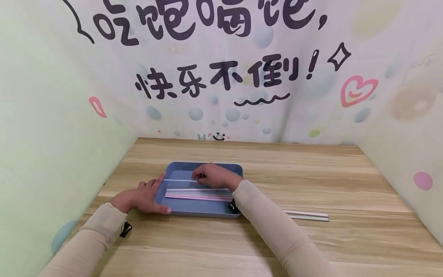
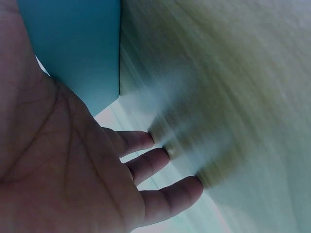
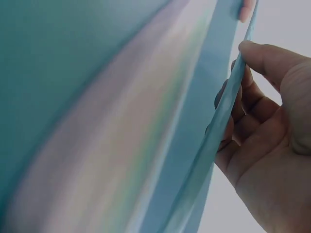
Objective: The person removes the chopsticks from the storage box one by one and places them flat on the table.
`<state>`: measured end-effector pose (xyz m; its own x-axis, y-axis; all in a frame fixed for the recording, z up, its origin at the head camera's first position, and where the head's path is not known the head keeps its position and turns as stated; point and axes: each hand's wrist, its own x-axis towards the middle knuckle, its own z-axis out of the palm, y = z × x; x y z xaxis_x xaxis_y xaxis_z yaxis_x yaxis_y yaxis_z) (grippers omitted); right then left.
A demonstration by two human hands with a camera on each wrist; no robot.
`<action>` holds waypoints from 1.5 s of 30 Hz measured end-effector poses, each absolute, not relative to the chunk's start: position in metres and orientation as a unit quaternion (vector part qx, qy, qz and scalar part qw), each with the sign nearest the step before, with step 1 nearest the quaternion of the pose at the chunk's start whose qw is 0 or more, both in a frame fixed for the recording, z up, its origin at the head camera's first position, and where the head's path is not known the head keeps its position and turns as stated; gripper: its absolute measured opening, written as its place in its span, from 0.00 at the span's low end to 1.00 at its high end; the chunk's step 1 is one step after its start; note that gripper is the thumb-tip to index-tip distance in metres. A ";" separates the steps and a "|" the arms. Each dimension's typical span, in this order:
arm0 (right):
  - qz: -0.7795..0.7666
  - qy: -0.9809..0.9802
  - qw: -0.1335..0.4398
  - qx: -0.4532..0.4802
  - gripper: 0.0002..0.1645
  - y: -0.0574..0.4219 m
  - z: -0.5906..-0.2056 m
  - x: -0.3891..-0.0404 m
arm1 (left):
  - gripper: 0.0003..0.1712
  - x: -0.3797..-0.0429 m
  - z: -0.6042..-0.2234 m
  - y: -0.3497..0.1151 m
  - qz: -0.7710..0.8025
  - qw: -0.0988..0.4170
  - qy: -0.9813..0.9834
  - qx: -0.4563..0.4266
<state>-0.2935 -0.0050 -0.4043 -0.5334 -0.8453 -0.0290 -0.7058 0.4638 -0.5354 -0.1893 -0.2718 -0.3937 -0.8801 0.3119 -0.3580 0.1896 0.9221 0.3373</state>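
Beige right sleeve [image 1: 280, 231] partly hides sticks [image 1: 311, 214] beside blue tray [image 1: 204, 208].

Blk Chinese txt [image 1: 226, 77], bk wall [image 1: 221, 50]: "快乐不倒!"; upper line part cut.

Creased beige sleeves [image 1: 282, 234] end in bunched cuffs [image 1: 106, 218], a black device [image 1: 126, 229] beside each.
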 end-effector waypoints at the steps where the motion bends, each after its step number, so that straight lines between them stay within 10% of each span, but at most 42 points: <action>1: -0.240 0.841 0.143 -0.463 0.13 -0.004 -0.402 -0.293 | 0.75 -0.189 -0.394 -0.272 0.149 0.205 0.958 0.134; 45: -0.217 0.875 0.132 -0.413 0.10 0.154 -0.354 -0.280 | 0.75 -0.189 -0.396 -0.272 0.145 0.204 0.959 0.134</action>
<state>-0.2797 0.1541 -0.3538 -0.6243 -0.7794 -0.0519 -0.6648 0.5650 -0.4886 -0.1888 -0.2721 -0.3962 -0.8807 0.3169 -0.3520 0.1989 0.9219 0.3325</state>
